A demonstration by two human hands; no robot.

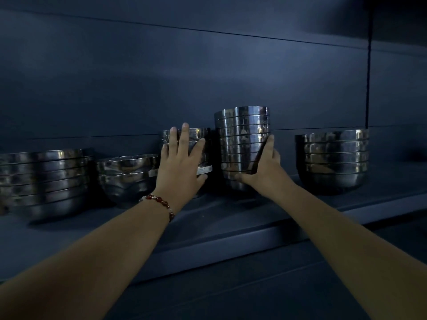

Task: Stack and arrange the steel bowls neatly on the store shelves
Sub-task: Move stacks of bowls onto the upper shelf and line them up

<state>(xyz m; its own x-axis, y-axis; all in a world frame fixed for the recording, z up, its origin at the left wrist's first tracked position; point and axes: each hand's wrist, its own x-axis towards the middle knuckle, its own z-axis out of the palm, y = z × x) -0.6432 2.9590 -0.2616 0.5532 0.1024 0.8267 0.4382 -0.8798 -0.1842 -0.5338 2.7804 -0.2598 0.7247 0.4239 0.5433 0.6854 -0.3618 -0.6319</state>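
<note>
- Steel bowls stand in five nested stacks along a dark blue shelf [231, 229], seen from the head camera in dim light.
- Far left, a wide stack [44, 179] of many bowls sits at the edge of the view; just beside it on the right is a low stack [126, 176] of two or three bowls.
- Next comes a middle stack [198, 153], partly hidden by the left hand [182, 167]. A pale label shows on its lower right side.
- Left hand lies flat against the front of that middle stack, fingers straight and spread, thumb out toward the right. A bracelet [159, 203] of red and pale beads circles the wrist.
- Tall stack [243, 139], the highest on the shelf, leans slightly to the left and stands close beside the middle stack.
- Right hand [261, 166] holds the tall stack low down: fingers curl up its right side and the thumb wraps under the lowest bowls at the front. Whether its base touches the shelf cannot be told.
- Well apart on the right stands a fifth stack [332, 158] of larger bowls, untouched.
- Behind everything runs a plain dark back panel [184, 77].
</note>
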